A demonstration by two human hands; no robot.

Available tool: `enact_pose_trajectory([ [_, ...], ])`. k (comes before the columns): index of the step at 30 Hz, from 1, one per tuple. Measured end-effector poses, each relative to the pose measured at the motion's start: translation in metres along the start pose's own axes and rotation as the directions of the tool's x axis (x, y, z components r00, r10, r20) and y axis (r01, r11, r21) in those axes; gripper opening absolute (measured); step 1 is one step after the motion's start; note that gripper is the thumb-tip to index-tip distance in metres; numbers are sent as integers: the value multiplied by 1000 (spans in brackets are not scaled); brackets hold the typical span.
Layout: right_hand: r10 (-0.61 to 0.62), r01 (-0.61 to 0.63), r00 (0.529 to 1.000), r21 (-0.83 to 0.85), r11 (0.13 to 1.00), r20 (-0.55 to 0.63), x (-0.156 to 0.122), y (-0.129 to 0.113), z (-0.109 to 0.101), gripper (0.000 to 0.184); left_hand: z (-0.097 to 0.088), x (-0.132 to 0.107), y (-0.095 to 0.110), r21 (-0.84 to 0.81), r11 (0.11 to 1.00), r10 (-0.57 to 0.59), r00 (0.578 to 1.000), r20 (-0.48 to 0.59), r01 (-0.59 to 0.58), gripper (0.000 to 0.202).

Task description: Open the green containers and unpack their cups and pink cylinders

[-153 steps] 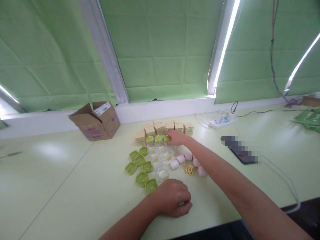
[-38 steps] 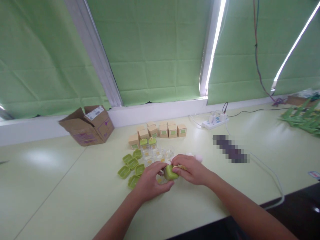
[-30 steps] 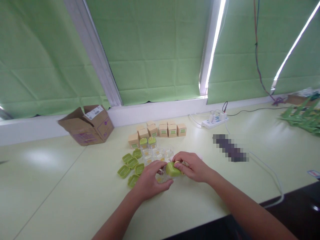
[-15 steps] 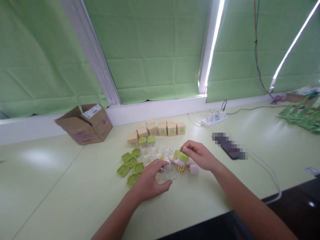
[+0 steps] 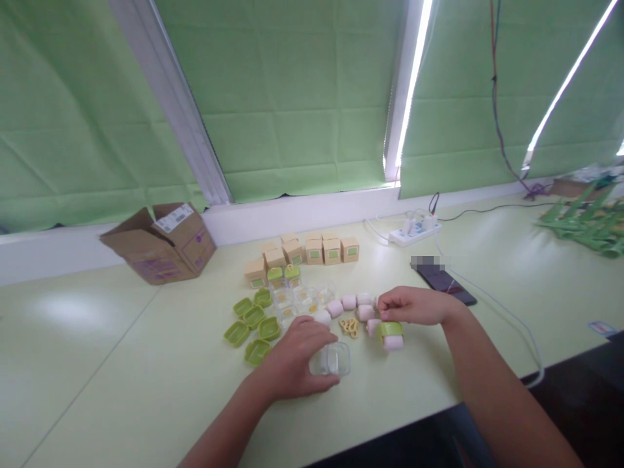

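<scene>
My left hand is curled round a clear square plastic jar that stands on the table with no lid. My right hand hovers just above a green lid, which rests on a pink roll; its fingers are drawn together and whether they still touch the lid is unclear. More pink rolls lie in a row left of that hand, beside a small heap of yellow rings. Several loose green lids lie left of my left hand.
Behind the lids stand several clear jars, two capped green, and a row of small tan boxes. A brown carton lies at the back left. A power strip, a dark phone and a white cable are to the right.
The right hand lifted the green lid off the jar, carried it to the right and lowered it onto a pink roll. The left hand kept hold of the jar, which slid nearer to me.
</scene>
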State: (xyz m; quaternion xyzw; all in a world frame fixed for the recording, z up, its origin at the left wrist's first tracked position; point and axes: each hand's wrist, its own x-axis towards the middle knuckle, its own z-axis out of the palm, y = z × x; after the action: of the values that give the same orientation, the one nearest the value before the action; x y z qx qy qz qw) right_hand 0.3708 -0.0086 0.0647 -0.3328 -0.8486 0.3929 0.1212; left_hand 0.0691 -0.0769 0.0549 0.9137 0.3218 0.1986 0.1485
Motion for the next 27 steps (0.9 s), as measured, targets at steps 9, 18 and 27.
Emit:
enact_pose_trajectory([
  [9, -37, 37, 999, -17, 999, 23, 10, -24, 14, 20, -4, 0, 2, 139, 990, 5, 994, 113, -20, 46],
  [18, -170, 169, 985, -124, 978, 2, 22, -29, 34, 18, -6, 1, 3, 205, 978, 13, 987, 158, -46, 44],
  [27, -161, 149, 987, -347, 926, -5, 32, -26, 46, 21, -8, 0, 2, 259, 965, -10, 988, 151, -30, 42],
])
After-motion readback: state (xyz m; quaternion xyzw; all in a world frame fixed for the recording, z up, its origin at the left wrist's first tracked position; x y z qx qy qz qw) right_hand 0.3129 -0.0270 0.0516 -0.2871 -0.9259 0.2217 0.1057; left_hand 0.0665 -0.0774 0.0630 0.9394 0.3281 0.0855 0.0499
